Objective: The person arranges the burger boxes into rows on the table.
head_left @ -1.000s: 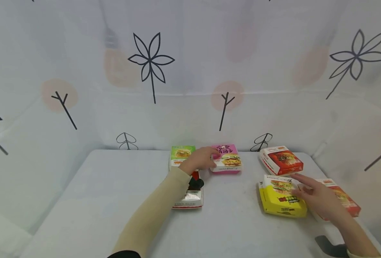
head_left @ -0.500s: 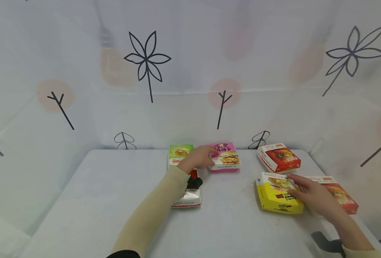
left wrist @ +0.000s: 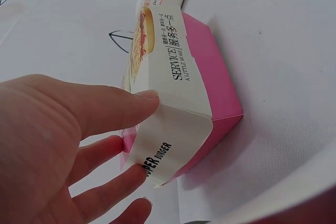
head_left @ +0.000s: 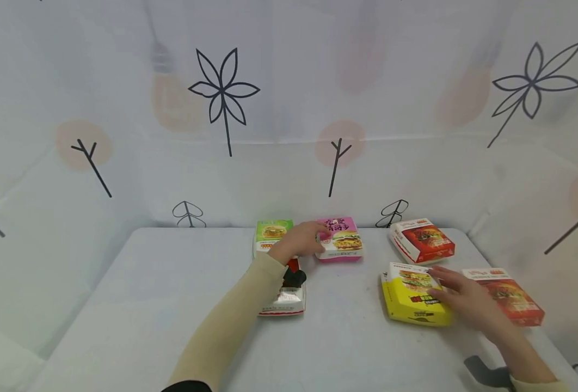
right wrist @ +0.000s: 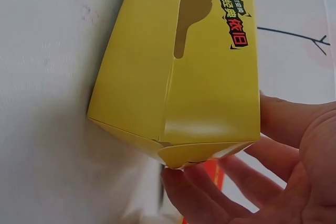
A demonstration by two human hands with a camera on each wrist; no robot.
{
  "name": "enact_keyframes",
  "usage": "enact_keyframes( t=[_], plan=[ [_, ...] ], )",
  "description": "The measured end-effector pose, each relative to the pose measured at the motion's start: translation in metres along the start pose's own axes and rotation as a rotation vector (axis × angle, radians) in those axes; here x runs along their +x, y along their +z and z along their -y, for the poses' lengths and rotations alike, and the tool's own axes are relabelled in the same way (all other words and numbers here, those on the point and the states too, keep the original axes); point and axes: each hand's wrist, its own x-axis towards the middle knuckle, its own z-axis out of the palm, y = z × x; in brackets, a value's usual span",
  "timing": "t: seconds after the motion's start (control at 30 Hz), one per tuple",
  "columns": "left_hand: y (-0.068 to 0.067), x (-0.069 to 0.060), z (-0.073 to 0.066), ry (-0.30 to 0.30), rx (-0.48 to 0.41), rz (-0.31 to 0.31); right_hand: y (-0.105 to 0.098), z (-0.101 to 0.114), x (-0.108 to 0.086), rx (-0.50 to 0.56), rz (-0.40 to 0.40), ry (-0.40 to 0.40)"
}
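Note:
In the head view, my left hand (head_left: pixel 300 240) lies at the left side of a pink and white burger box (head_left: pixel 340 239). The left wrist view shows its thumb touching the box edge and its fingers loosely extended along the side marked "BURGER". My right hand (head_left: pixel 470 298) touches the right side of a yellow burger box (head_left: pixel 418 305) with fairly straight fingers. In the right wrist view, those fingers (right wrist: pixel 197 195) reach along the end of the yellow box. Neither hand wraps round its box.
A green burger box (head_left: pixel 273 230) and a white-fronted box (head_left: pixel 285 302) stand in a column, partly hidden by the left arm. Two red burger boxes stand at the right: one at the back (head_left: pixel 423 241), one nearer the edge (head_left: pixel 511 298). A patterned cloth (head_left: pixel 289 109) hangs behind the white table (head_left: pixel 171 305).
My right hand has moved left, and the yellow box has slid left with it, away from the red box at the right edge. My left hand stays at the pink box.

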Motion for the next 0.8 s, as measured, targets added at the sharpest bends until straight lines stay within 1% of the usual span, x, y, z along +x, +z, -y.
enact_keyframes(
  t=[0.13, 0.33, 0.4, 0.53, 0.63, 0.8],
  plan=[
    [0.0, 0.0, 0.0, 0.005, -0.005, 0.002, 0.008, 0.005, 0.001, -0.001, -0.006, -0.018],
    [0.001, -0.001, 0.0, 0.01, -0.009, 0.001, 0.018, 0.017, -0.002, -0.062, -0.047, -0.091],
    [0.001, -0.002, 0.0, 0.007, -0.013, 0.002, 0.02, 0.021, -0.003, -0.069, -0.057, -0.102],
    [0.001, -0.001, -0.001, -0.004, -0.023, 0.006, 0.025, 0.026, -0.004, -0.037, -0.057, -0.113],
    [0.001, -0.001, -0.001, 0.0, -0.014, 0.008, 0.029, 0.029, -0.003, -0.02, -0.059, -0.119],
    [0.0, 0.0, -0.003, -0.005, -0.001, 0.009, 0.035, 0.031, -0.002, -0.025, -0.069, -0.145]
  ],
)
